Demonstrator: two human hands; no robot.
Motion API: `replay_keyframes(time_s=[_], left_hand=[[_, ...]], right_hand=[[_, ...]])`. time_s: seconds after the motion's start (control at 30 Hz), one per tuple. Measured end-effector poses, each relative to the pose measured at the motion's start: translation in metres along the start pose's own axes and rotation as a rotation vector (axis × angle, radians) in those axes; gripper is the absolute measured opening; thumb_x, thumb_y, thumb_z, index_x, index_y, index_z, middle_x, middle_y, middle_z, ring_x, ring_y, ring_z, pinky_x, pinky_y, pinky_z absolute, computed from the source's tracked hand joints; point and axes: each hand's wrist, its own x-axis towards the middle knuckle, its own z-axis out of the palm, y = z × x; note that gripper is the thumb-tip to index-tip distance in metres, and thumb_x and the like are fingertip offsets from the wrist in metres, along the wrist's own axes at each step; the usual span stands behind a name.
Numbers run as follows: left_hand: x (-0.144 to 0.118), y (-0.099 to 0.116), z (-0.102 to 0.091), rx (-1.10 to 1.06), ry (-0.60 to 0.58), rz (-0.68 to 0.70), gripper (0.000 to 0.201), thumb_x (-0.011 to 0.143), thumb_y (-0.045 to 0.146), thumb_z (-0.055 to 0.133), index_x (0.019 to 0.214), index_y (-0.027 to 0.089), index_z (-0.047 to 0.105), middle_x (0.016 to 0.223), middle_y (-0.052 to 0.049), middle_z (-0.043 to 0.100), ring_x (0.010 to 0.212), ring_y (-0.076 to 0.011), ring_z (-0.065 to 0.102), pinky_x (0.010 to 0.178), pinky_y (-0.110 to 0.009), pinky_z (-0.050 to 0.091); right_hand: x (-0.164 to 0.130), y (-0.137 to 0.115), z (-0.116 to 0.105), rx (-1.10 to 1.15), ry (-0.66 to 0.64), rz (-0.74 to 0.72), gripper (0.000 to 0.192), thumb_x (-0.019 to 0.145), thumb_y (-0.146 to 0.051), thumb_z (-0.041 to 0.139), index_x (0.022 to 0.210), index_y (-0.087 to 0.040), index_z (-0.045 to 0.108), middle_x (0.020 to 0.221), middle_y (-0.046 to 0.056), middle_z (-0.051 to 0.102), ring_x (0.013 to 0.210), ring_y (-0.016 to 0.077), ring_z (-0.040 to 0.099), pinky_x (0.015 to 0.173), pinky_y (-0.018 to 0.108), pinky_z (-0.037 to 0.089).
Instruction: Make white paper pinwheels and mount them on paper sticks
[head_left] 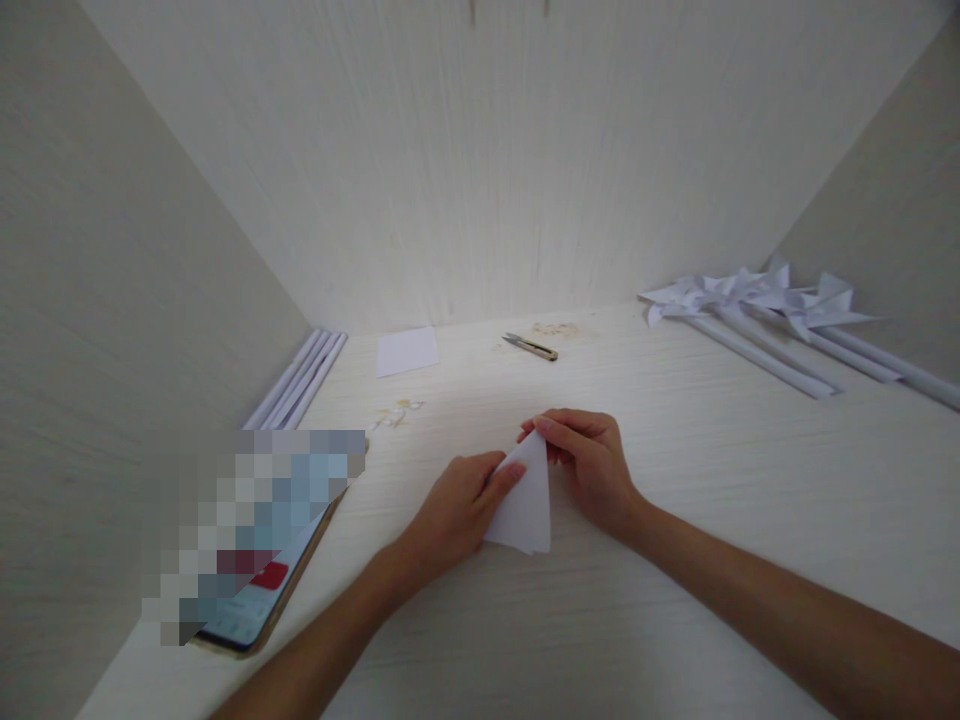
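A folded piece of white paper [525,505] is held between my two hands above the table, its shape roughly a triangle with the point upward. My left hand [472,495] grips its left side, thumb lying across the front face. At the upper tip, my right hand [589,455] pinches the paper between thumb and fingers. Some fingertips of both hands are hidden behind the sheet. Beyond the hands lies a pair of small thread snips [531,347], blades pointing left.
A square white sheet [407,351] lies at the back. Several rolled paper sticks [300,378] rest at the left wall, near a partly blurred phone [262,590]. Paper pinwheels [739,295] on paper sticks lie back right. Small scraps [395,413] and brownish bits [556,329] dot the white table [675,640].
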Motion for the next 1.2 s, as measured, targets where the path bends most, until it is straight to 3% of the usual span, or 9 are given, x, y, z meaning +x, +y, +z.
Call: replay_keyframes(time_s=[0.17,0.33,0.47,0.6,0.77,0.83,0.97,1.13,1.2], left_hand=[[0.001,-0.004,0.002,-0.191,-0.003,-0.06,0.043,0.076,0.054,0.034,0.07,0.015,0.051,0.05,0.003,0.042,0.037,-0.0081,0.041,0.027,-0.017,0.03],[0.0,-0.006,-0.005,-0.487,-0.101,-0.094,0.042,0.074,0.055,0.04,0.065,0.015,0.048,0.039,0.006,0.039,0.027,-0.0055,0.035,0.024,-0.015,0.025],[-0.005,-0.006,-0.008,-0.805,-0.414,-0.108,0.045,0.075,0.056,0.037,0.055,0.016,0.044,0.031,0.007,0.034,0.022,-0.0038,0.025,0.022,-0.015,0.02],[-0.006,-0.014,-0.003,-1.064,-0.738,-0.191,0.045,0.074,0.059,0.036,0.055,0.018,0.043,0.031,0.006,0.034,0.019,-0.0055,0.024,0.02,-0.016,0.017],[-0.003,-0.021,0.0,-1.223,-0.907,-0.219,0.042,0.071,0.057,0.044,0.054,0.018,0.044,0.029,0.005,0.035,0.016,-0.0062,0.025,0.017,-0.016,0.013],[-0.001,-0.02,0.0,-1.224,-0.851,-0.207,0.036,0.071,0.052,0.048,0.059,0.018,0.047,0.029,0.006,0.037,0.016,-0.006,0.026,0.018,-0.015,0.014],[0.002,-0.014,-0.007,-1.087,-0.543,-0.183,0.029,0.073,0.044,0.048,0.08,0.016,0.053,0.045,0.002,0.052,0.024,-0.0058,0.037,0.022,-0.015,0.021],[0.01,-0.016,-0.015,-0.943,-0.158,-0.116,0.066,0.072,0.067,0.022,0.097,0.014,0.052,0.072,-0.007,0.062,0.034,-0.0057,0.045,0.025,-0.016,0.02],[0.012,-0.019,-0.015,-0.903,0.004,-0.043,0.066,0.069,0.068,0.029,0.098,0.013,0.05,0.072,-0.006,0.06,0.039,-0.0066,0.047,0.027,-0.016,0.023]], right_hand=[[0.001,-0.002,0.003,0.031,-0.018,0.054,0.012,0.067,-0.028,0.062,0.062,-0.019,0.069,0.059,0.0,0.063,0.046,0.007,0.043,0.044,0.021,0.032],[0.004,-0.005,0.006,0.235,-0.205,0.18,0.023,0.07,-0.04,0.058,0.074,-0.019,0.068,0.079,0.004,0.066,0.051,0.0072,0.046,0.048,0.021,0.036],[0.002,-0.007,0.006,0.364,-0.367,0.268,0.023,0.065,-0.038,0.064,0.08,-0.022,0.068,0.083,0.002,0.066,0.059,0.0067,0.052,0.058,0.02,0.042],[-0.002,-0.007,0.004,0.418,-0.447,0.284,0.025,0.055,-0.038,0.071,0.073,-0.02,0.069,0.074,0.001,0.066,0.055,0.005,0.051,0.05,0.016,0.039],[-0.002,-0.007,0.006,0.359,-0.421,0.253,0.021,0.052,-0.034,0.074,0.063,-0.017,0.069,0.068,0.002,0.065,0.049,0.0037,0.045,0.044,0.017,0.034],[-0.001,-0.007,0.008,0.331,-0.333,0.247,0.018,0.052,-0.032,0.074,0.057,-0.016,0.068,0.066,0.002,0.064,0.047,0.0035,0.044,0.043,0.017,0.034],[0.004,-0.004,0.008,0.268,-0.127,0.224,0.017,0.052,-0.03,0.074,0.054,-0.015,0.065,0.057,0.0,0.06,0.044,0.0042,0.042,0.041,0.019,0.033],[0.012,0.0,0.004,0.21,0.156,0.135,0.02,0.051,-0.03,0.074,0.051,-0.016,0.059,0.048,-0.004,0.05,0.044,0.0053,0.042,0.042,0.02,0.035],[0.014,0.0,0.003,0.205,0.234,0.107,0.023,0.049,-0.031,0.074,0.049,-0.016,0.057,0.048,-0.004,0.05,0.044,0.0053,0.042,0.042,0.021,0.036]])
